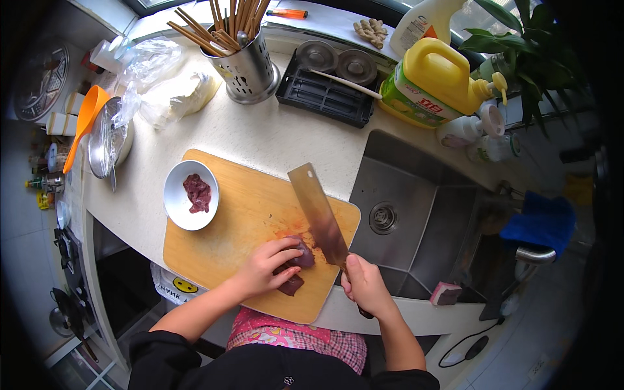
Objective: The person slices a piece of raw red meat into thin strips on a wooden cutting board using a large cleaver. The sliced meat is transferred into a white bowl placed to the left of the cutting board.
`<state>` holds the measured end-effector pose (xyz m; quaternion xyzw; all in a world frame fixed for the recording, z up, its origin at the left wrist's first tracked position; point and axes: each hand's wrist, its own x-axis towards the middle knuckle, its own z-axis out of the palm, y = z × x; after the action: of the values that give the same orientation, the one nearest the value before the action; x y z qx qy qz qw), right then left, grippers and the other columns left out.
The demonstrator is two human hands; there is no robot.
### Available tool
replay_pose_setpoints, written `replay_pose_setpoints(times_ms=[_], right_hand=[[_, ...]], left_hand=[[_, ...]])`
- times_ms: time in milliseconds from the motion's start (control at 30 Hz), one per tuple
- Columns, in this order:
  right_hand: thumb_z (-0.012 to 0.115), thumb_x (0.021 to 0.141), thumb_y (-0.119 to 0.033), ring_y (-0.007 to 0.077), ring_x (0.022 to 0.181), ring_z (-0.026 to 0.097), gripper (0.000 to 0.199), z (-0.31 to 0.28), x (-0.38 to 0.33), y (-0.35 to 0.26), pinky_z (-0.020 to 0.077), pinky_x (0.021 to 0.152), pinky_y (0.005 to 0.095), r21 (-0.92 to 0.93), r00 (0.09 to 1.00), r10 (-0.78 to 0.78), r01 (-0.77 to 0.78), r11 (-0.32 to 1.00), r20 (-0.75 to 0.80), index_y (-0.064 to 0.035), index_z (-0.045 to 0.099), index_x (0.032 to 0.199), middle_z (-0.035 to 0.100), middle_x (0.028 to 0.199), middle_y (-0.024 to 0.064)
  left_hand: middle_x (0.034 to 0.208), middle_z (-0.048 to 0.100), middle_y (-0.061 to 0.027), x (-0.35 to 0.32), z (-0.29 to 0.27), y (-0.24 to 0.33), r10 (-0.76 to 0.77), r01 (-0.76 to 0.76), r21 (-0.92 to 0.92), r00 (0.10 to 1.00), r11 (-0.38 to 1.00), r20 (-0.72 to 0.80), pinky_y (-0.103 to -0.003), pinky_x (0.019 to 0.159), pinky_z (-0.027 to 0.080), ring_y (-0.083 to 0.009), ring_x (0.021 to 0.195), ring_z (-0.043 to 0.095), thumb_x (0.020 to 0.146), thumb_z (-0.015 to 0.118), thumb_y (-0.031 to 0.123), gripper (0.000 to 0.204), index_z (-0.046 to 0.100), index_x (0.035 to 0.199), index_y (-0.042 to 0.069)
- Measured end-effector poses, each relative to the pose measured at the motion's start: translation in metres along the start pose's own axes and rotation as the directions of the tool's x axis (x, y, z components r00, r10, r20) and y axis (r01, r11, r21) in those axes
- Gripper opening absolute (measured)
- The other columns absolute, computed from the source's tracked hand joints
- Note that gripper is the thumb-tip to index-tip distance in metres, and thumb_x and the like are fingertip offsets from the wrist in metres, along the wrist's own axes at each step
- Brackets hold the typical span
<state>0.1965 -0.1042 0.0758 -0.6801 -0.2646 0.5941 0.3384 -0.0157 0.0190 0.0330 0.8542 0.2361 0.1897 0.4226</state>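
Across the wooden cutting board (240, 195) my left hand (261, 270) rests with curled fingers on a piece of dark red meat (303, 255), which looks like liver, holding it against the board. A smaller dark red piece (291, 285) lies just below those fingers. My right hand (367, 286) is wrapped round the handle of a cleaver (320, 216). Its broad blade stands just right of the meat, pointing away from me, with reddish smears on the wood around it. On the board's left part sits a white bowl (173, 207) containing thin slices of the meat (197, 193).
Right of the board is a steel sink (416, 214), with a pink sponge (446, 293) on its near edge. Behind stand a chopstick holder (248, 71), a black rack (325, 97) and a yellow jug (429, 81). Plastic bags (172, 91) and a lidded metal bowl (110, 140) are at left.
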Motion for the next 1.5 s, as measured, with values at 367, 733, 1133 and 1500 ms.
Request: replay_pose_setpoints(times_ms=[367, 733, 1133, 1500], right_hand=[[0.023, 0.1, -0.057, 0.0082, 0.037, 0.033, 0.067, -0.009, -0.006, 0.014, 0.0301, 0.036, 0.023, 0.59, 0.996, 0.056, -0.083, 0.803, 0.065, -0.0071, 0.039, 0.058, 0.036, 0.048, -0.0009], [0.023, 0.094, -0.069, 0.0054, 0.034, 0.023, 0.069, -0.006, 0.005, 0.041, 0.0201, 0.033, 0.0204, 0.868, 0.964, -0.064, -0.201, 0.453, 0.257, -0.0135, 0.032, 0.054, 0.026, 0.044, -0.006], [0.051, 0.098, -0.039, 0.0078, 0.042, 0.039, 0.042, -0.002, -0.02, 0.046, 0.0334, 0.039, 0.0235, 0.736, 0.981, 0.024, 0.129, 0.665, -0.193, -0.0059, 0.044, 0.074, 0.042, 0.057, 0.0003], [0.06, 0.094, -0.02, 0.0084, 0.047, 0.047, 0.02, 0.026, -0.048, 0.121, 0.0394, 0.041, 0.0247, 0.703, 0.982, 0.077, 0.068, 0.708, -0.172, -0.0051, 0.05, 0.087, 0.05, 0.064, 0.0013]], left_hand=[[0.111, 0.06, -0.0098, 0.047, 0.01, 0.008, -0.102, 0.117, 0.234, 0.992, 0.965, -0.074, -0.028, 0.085, 0.05, -0.0183, 0.097, 0.063, 0.083, 0.062, -0.004, 0.033, 0.056, 0.114, -0.001], [0.136, 0.05, -0.0155, 0.055, 0.029, 0.03, -0.315, 0.576, -0.788, 0.723, -0.216, 0.615, -0.036, 0.105, 0.039, -0.0233, 0.124, 0.049, 0.102, 0.038, 0.029, 0.047, 0.039, 0.138, -0.001], [0.123, 0.056, -0.0204, 0.052, 0.029, 0.01, -0.456, 0.441, -0.283, 0.89, 0.852, 0.012, -0.039, 0.096, 0.046, -0.0331, 0.107, 0.058, 0.076, 0.052, -0.009, 0.043, 0.057, 0.118, -0.001], [0.124, 0.046, -0.022, 0.055, 0.05, -0.004, -0.205, 0.182, 0.232, 0.976, 0.956, 0.078, -0.039, 0.102, 0.04, -0.0404, 0.118, 0.044, 0.064, 0.063, -0.009, 0.06, 0.054, 0.122, 0.003]])
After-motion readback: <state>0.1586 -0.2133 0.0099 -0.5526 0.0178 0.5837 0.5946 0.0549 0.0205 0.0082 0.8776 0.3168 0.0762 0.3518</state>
